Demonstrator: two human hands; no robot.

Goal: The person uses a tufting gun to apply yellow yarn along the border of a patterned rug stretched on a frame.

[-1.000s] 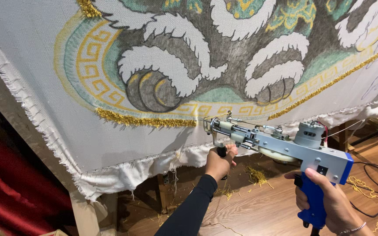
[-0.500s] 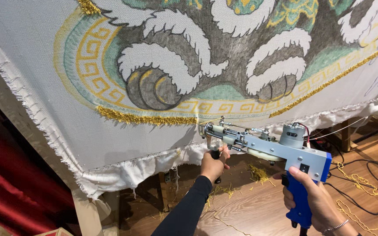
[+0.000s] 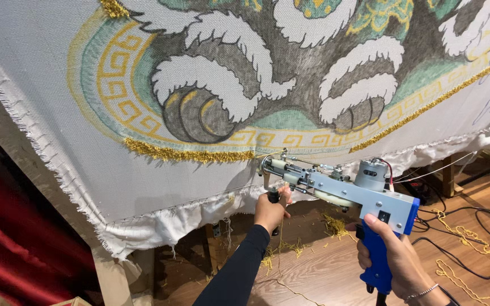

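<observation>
Since the earlier frame, the tufting gun [image 3: 336, 184] has slid left along the gold tufted border [image 3: 188, 153]. Its long axis runs right to left, needle pointing left into the stretched cloth [image 3: 58, 141]. The right hand [image 3: 395, 258] is wrapped around the blue grip; the left hand [image 3: 271, 212], nearer the needle, is clasping the front handle.

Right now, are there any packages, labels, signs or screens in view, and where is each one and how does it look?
Possible package: a brown cardboard corner at the bottom edge, left of the middle, mostly cut off.
Labels, signs, screens: none to be seen. The tufting gun held by the left hand and the right hand shows only a small black switch on its grey and blue body.
</observation>
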